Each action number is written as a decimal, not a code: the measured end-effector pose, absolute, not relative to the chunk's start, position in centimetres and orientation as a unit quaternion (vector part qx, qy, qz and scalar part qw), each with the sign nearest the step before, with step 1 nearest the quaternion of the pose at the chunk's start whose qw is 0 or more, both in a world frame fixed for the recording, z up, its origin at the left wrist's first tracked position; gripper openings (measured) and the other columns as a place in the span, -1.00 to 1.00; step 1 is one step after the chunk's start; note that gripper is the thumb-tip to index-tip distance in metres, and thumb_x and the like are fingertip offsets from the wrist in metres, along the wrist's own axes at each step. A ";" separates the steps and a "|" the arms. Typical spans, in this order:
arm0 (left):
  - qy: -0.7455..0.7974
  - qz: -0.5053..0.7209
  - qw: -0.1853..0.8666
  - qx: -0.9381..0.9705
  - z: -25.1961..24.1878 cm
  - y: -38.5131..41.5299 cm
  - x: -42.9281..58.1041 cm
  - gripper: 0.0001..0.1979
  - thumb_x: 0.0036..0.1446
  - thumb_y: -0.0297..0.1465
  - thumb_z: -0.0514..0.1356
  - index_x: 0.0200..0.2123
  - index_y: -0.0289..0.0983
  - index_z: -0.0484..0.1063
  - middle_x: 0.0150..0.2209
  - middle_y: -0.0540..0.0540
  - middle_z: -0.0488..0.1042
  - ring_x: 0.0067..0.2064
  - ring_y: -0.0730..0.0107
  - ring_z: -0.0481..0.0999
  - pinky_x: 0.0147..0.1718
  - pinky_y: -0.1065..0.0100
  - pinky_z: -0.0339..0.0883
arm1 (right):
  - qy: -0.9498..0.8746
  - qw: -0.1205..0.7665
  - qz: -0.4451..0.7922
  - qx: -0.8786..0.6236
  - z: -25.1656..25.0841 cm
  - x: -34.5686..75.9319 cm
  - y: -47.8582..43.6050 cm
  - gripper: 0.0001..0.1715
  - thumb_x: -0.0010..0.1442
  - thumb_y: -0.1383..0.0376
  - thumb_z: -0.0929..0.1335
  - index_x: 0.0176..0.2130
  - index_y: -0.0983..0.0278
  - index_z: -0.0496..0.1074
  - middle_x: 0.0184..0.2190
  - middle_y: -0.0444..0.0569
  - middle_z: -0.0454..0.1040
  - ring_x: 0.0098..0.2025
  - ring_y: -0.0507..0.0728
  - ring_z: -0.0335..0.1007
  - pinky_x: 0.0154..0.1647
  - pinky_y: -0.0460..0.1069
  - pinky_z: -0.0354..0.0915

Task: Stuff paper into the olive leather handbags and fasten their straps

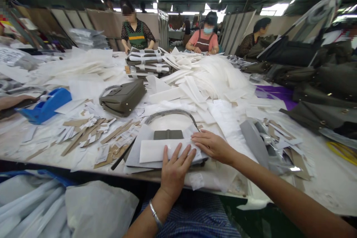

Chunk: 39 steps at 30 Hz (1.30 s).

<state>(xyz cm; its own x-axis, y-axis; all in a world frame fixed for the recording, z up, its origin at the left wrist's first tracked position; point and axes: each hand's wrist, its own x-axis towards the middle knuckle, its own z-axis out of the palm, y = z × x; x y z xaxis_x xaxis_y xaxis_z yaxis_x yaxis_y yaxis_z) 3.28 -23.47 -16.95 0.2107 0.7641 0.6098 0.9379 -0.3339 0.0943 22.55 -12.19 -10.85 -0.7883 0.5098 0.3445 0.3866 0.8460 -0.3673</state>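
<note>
Near the table's front edge lies a handbag [168,134], dark olive where it shows, mostly covered by pale foam sheeting. Its wrapped handle [170,112] arches toward the far side. A white foam strip [152,151] rests across the bag. My left hand [176,167] lies flat on this strip with fingers spread. At the strip's right end, my right hand [212,145] presses with fingers stretched out and held together. Neither hand is wrapped round anything. The bag's underside is hidden.
A blue tape dispenser [46,106] stands left, a grey tape dispenser [258,143] right. Another olive handbag [122,98] sits behind cardboard scraps [83,130]. White foam sheets [206,74] heap up centrally; stacked wrapped bags [147,63] stand behind. Co-workers [138,31] are across the table.
</note>
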 end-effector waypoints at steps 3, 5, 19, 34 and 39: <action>-0.563 -0.272 0.126 -0.770 -16.5 -23.5 3.2 -0.52 0.32 -0.24 0.10 0.28 0.06 0.17 0.22 0.08 0.35 0.30 0.23 0.25 0.37 -0.16 -0.44 | -0.901 0.314 0.113 -0.277 -11.8 25.2 -17.3 -0.62 0.36 0.31 0.30 0.14 0.21 0.39 0.06 0.06 0.49 0.15 0.16 0.36 0.19 0.11 0.31; -0.567 -0.255 0.113 -0.775 -16.2 -23.6 3.1 -0.51 0.32 -0.26 0.10 0.29 0.05 0.15 0.23 0.05 0.34 0.31 0.21 0.24 0.36 -0.19 -0.40 | -0.907 0.316 0.089 -0.264 -13.0 26.1 -20.4 -0.57 0.32 0.28 0.35 0.16 0.22 0.37 0.04 0.06 0.50 0.19 0.22 0.31 0.16 0.14 0.35; -0.572 -0.224 0.127 -0.779 -15.1 -23.8 3.3 -0.53 0.30 -0.26 0.13 0.26 0.02 0.23 0.20 -0.01 0.39 0.27 0.15 0.30 0.35 -0.21 -0.36 | -0.896 0.319 0.092 -0.296 -17.2 23.5 -23.6 -0.79 0.34 0.28 0.32 -0.06 0.22 0.51 -0.12 -0.03 0.60 -0.10 0.18 0.46 -0.11 0.09 0.34; -0.576 -0.230 0.139 -0.772 -15.6 -23.8 3.4 -0.52 0.31 -0.24 0.12 0.28 0.01 0.20 0.21 -0.04 0.37 0.30 0.15 0.26 0.35 -0.22 -0.37 | -0.891 0.373 0.084 -0.243 -16.8 23.4 -24.9 -0.71 0.29 0.49 0.23 -0.13 0.27 0.49 -0.22 -0.02 0.63 -0.20 0.12 0.58 -0.12 0.06 0.49; -0.577 -0.234 0.145 -0.769 -15.6 -23.7 3.6 -0.54 0.31 -0.28 0.12 0.26 0.00 0.23 0.19 -0.05 0.39 0.28 0.13 0.28 0.34 -0.24 -0.32 | -0.892 0.373 0.071 -0.246 -16.4 24.1 -26.9 -0.67 0.29 0.51 0.22 -0.10 0.27 0.49 -0.19 0.00 0.63 -0.17 0.12 0.59 -0.14 0.04 0.51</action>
